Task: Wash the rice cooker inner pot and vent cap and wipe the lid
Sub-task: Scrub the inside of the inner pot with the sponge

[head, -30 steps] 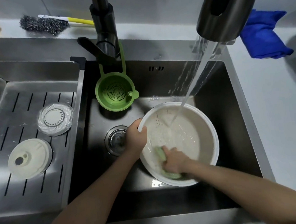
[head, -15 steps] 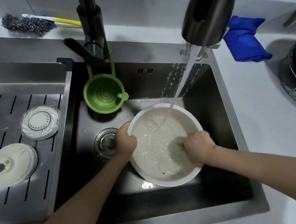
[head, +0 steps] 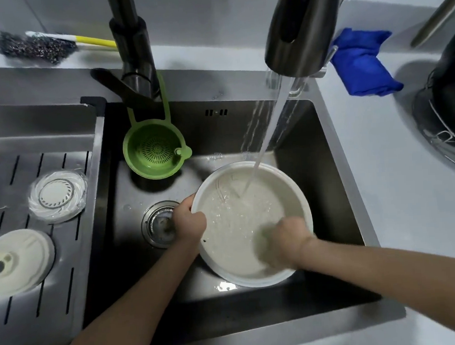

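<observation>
"Curled tight, that left hand [head: 189, 223]. Its fingers hook over the rim of the rice cooker inner pot [head: 276, 196]. Why so tight?"

"So the pot won't spin or slide, I think. It sits down in the sink [head: 322, 192], just beside the drain [head: 158, 224]."

"And the right hand [head: 285, 242]?"

"It is inside the pot, by the near wall. It is all blurry. Its fingers look bent, but I can't tell what they hold. My guess is that it is scrubbing."

"Water is going in too."

"Yes. The stream [head: 269, 137] falls from the tap head [head: 299, 24] and lands on the far side of the pot, away from both hands. It can rinse where no hand is, I'd say."

"What lies over there on the left?"

"That is the draining rack [head: 11, 171], well apart from the pot. On it lie the round part with a clear ring [head: 57, 195] and the round part with a dark hole [head: 17, 261], both flat. They may be set there to drip, or for their turn. I can't tell which."

"And the green strainer [head: 156, 153]?"

"It hangs from the tap's post at the back of the sink, out of the way. The blue cloth [head: 361, 66] lies on the counter to the right. Handy for wiping the lid, maybe."
</observation>
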`<state>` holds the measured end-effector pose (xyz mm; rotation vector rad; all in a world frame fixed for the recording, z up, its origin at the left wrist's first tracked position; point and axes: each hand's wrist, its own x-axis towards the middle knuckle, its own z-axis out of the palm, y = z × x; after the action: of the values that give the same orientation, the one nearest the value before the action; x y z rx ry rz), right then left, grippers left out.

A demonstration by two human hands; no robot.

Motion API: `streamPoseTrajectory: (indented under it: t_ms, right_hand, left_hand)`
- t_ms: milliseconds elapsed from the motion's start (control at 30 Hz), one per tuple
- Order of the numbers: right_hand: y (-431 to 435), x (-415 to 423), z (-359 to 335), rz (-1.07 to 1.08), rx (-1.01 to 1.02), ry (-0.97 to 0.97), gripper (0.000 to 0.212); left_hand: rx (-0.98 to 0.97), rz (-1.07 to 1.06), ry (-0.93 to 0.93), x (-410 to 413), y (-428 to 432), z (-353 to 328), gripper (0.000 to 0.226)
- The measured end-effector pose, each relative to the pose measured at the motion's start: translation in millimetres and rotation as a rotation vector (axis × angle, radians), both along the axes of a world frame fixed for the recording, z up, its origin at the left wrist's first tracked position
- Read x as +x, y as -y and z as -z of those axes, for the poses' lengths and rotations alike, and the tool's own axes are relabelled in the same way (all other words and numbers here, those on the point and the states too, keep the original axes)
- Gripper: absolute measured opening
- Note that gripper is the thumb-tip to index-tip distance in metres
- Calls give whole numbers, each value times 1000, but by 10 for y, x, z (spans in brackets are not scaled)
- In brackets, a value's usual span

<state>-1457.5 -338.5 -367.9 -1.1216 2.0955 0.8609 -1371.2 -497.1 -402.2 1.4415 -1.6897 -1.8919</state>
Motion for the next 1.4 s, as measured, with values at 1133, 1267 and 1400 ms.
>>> streamPoseTrajectory:
  t_ms: [1133, 1267, 1400]
  right_hand:
    - [-21, 19, -279, -67, -23, 110, 27]
    - [210, -489, -254, -265, -108, -271, 26]
    - [816, -516, -134, -593, -350, -214, 20]
  left_hand:
    - [-239, 133, 0, 37, 11, 76, 24]
    - [-298, 210, 32, 22, 58, 37, 17]
    - [-310, 284, 51, 35, 89, -25, 34]
